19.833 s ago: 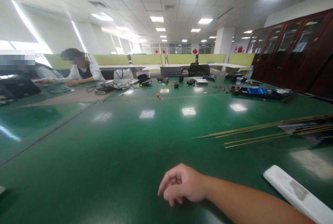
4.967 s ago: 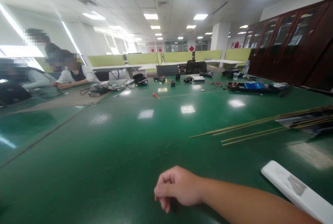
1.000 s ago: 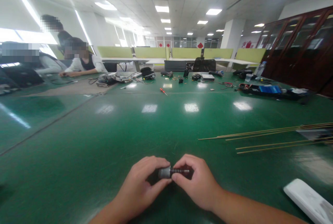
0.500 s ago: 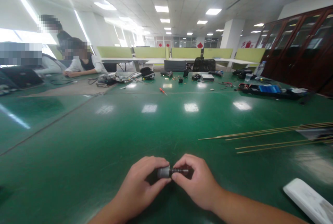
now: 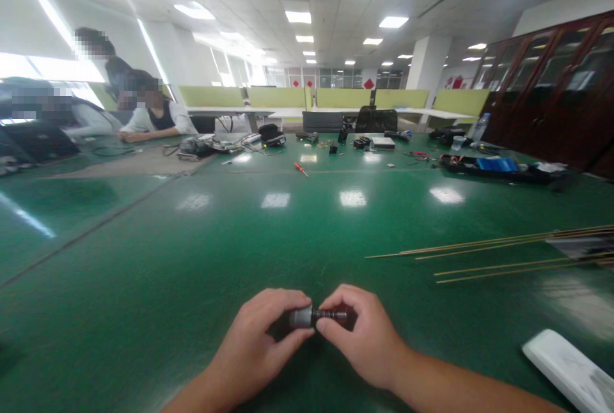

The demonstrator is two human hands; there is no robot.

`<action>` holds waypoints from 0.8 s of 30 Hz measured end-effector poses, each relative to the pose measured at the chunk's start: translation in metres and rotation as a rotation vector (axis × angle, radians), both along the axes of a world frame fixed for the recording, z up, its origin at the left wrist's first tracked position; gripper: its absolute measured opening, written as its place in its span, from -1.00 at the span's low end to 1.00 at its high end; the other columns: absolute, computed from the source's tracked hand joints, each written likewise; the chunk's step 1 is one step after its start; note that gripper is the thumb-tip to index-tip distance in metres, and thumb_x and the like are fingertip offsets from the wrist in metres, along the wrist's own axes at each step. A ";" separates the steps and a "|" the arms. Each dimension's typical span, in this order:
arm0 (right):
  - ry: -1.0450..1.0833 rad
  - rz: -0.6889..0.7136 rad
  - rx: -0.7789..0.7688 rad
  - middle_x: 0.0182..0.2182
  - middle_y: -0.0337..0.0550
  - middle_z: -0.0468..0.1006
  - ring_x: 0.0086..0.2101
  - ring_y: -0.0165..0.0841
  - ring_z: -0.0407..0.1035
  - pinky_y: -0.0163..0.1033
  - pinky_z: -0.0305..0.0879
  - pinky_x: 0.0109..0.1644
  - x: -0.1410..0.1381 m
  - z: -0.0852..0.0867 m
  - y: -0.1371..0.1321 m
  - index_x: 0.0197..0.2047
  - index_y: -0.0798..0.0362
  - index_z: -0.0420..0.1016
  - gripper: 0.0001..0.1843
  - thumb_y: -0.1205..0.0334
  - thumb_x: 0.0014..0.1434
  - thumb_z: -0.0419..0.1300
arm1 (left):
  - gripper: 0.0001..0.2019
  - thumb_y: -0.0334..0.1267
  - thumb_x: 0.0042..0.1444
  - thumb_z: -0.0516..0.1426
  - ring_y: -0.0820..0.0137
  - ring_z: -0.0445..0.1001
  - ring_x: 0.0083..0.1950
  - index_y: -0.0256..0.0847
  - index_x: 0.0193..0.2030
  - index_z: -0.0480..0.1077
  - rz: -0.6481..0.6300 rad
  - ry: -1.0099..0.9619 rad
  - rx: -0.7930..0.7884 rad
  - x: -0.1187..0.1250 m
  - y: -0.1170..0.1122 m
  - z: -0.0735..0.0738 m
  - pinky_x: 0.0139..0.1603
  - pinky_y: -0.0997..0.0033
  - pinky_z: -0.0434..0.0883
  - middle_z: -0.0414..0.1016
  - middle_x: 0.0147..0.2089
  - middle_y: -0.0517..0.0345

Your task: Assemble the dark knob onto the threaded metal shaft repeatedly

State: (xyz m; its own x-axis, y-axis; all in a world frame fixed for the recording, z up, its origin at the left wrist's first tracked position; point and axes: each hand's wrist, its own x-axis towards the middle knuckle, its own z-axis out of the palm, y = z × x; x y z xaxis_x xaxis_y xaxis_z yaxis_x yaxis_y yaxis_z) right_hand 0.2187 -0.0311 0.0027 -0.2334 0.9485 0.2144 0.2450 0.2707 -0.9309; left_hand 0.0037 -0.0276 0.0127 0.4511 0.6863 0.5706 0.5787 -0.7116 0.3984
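Note:
Just above the near part of the green table, a small grey metal cylinder (image 5: 300, 318) lies level between the thumb and fingers of my left hand (image 5: 261, 336). From its right end runs a thin dark ribbed shaft (image 5: 332, 315), pinched by the thumb and forefinger of my right hand (image 5: 367, 330). The two parts are in line and meet between my fingertips. Whether they are one piece or joined pieces I cannot tell. My other fingers curl behind and are partly hidden.
Several thin brass-coloured rods (image 5: 484, 243) lie at the right of the green table (image 5: 192, 259). A white case (image 5: 566, 362) sits at the lower right. Farther off are an orange screwdriver (image 5: 300, 169) and a black tray (image 5: 503, 170). People (image 5: 160, 120) sit at the far left.
Almost nothing differs. The grey cylinder and my left fingertips have shifted very slightly to the left, while both hands keep their grip.

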 end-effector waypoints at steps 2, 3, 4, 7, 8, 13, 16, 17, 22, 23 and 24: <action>0.003 0.001 -0.010 -0.45 -0.26 0.50 -0.41 -0.39 0.36 -0.33 0.20 -0.32 0.000 0.000 0.000 -0.36 0.09 0.59 -0.98 0.36 0.07 0.32 | -0.76 -0.28 0.17 0.29 0.37 0.62 -0.13 -0.05 -0.02 0.46 0.004 0.006 0.005 0.000 0.000 0.000 -0.09 0.43 0.55 0.64 -0.13 0.18; 0.006 0.002 -0.015 -0.45 -0.26 0.50 -0.41 -0.40 0.36 -0.34 0.20 -0.33 0.000 -0.001 0.000 -0.36 0.09 0.59 -0.98 0.36 0.07 0.32 | -0.75 -0.28 0.17 0.29 0.37 0.62 -0.13 -0.05 -0.01 0.46 0.004 0.008 0.006 -0.001 0.000 0.000 -0.09 0.43 0.55 0.64 -0.13 0.19; 0.008 0.002 -0.019 -0.45 -0.26 0.50 -0.42 -0.40 0.35 -0.34 0.20 -0.33 0.000 -0.001 0.000 -0.35 0.09 0.59 -0.98 0.36 0.07 0.32 | -0.75 -0.28 0.17 0.29 0.37 0.62 -0.13 -0.04 -0.01 0.45 0.003 0.010 0.005 -0.001 0.000 -0.001 -0.09 0.43 0.55 0.64 -0.12 0.19; 0.005 -0.003 -0.025 -0.45 -0.27 0.49 -0.43 -0.41 0.34 -0.34 0.18 -0.35 -0.001 -0.001 0.000 -0.35 0.09 0.59 -0.97 0.36 0.07 0.33 | -0.74 -0.28 0.17 0.29 0.36 0.62 -0.12 -0.04 -0.01 0.46 0.005 0.011 0.005 -0.001 0.001 -0.001 -0.08 0.42 0.56 0.64 -0.12 0.18; 0.003 -0.004 -0.025 -0.46 -0.27 0.49 -0.44 -0.41 0.34 -0.34 0.18 -0.35 -0.001 -0.001 0.000 -0.35 0.08 0.59 -0.97 0.35 0.07 0.33 | -0.74 -0.28 0.17 0.29 0.36 0.62 -0.12 -0.04 -0.01 0.46 0.008 0.010 0.007 -0.002 0.001 -0.002 -0.08 0.42 0.56 0.64 -0.11 0.18; -0.003 -0.013 -0.040 -0.47 -0.27 0.48 -0.46 -0.42 0.32 -0.35 0.17 -0.37 0.000 0.000 0.000 -0.35 0.08 0.58 -0.98 0.34 0.08 0.33 | -0.74 -0.28 0.17 0.29 0.35 0.62 -0.12 -0.05 0.00 0.46 0.013 0.013 0.021 -0.004 0.002 -0.003 -0.09 0.41 0.57 0.64 -0.11 0.16; -0.004 -0.013 -0.046 -0.47 -0.27 0.48 -0.46 -0.42 0.32 -0.35 0.18 -0.37 0.000 0.000 0.000 -0.35 0.08 0.58 -0.98 0.33 0.08 0.33 | -0.74 -0.27 0.18 0.28 0.35 0.62 -0.12 -0.05 0.00 0.45 0.012 0.014 0.019 -0.004 0.002 -0.002 -0.09 0.41 0.57 0.64 -0.12 0.16; -0.006 -0.012 -0.047 -0.47 -0.27 0.48 -0.46 -0.42 0.32 -0.35 0.18 -0.37 0.000 0.000 0.000 -0.35 0.08 0.58 -0.98 0.33 0.08 0.33 | -0.74 -0.27 0.18 0.28 0.35 0.62 -0.12 -0.04 0.00 0.45 0.011 0.015 0.018 -0.004 0.002 -0.001 -0.10 0.41 0.57 0.64 -0.12 0.16; -0.012 -0.012 -0.036 -0.46 -0.27 0.49 -0.44 -0.41 0.32 -0.34 0.18 -0.36 0.000 0.001 0.000 -0.36 0.08 0.58 -0.99 0.33 0.09 0.32 | -0.73 -0.28 0.17 0.29 0.36 0.62 -0.12 -0.03 0.01 0.44 0.006 0.022 0.017 -0.003 0.001 0.000 -0.09 0.42 0.56 0.64 -0.11 0.18; -0.012 -0.012 -0.034 -0.46 -0.27 0.49 -0.44 -0.40 0.32 -0.34 0.19 -0.35 0.000 0.001 0.000 -0.36 0.08 0.58 -0.99 0.33 0.09 0.32 | -0.73 -0.28 0.17 0.29 0.36 0.62 -0.12 -0.03 0.01 0.44 0.005 0.022 0.019 -0.003 0.001 0.001 -0.09 0.42 0.56 0.64 -0.11 0.18; -0.013 -0.012 -0.033 -0.46 -0.27 0.48 -0.44 -0.40 0.32 -0.34 0.19 -0.35 0.000 0.001 0.000 -0.36 0.08 0.58 -0.99 0.33 0.09 0.32 | -0.73 -0.28 0.18 0.28 0.37 0.62 -0.13 -0.03 0.01 0.44 0.005 0.021 0.021 -0.003 0.001 0.001 -0.09 0.42 0.56 0.64 -0.12 0.18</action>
State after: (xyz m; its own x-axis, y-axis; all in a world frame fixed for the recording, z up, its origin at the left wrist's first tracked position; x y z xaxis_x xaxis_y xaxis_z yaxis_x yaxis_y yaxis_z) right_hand 0.2191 -0.0311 0.0035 -0.2242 0.9577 0.1802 0.2600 0.2370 -0.9361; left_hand 0.0003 -0.0263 0.0135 0.4602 0.6764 0.5751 0.5902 -0.7170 0.3710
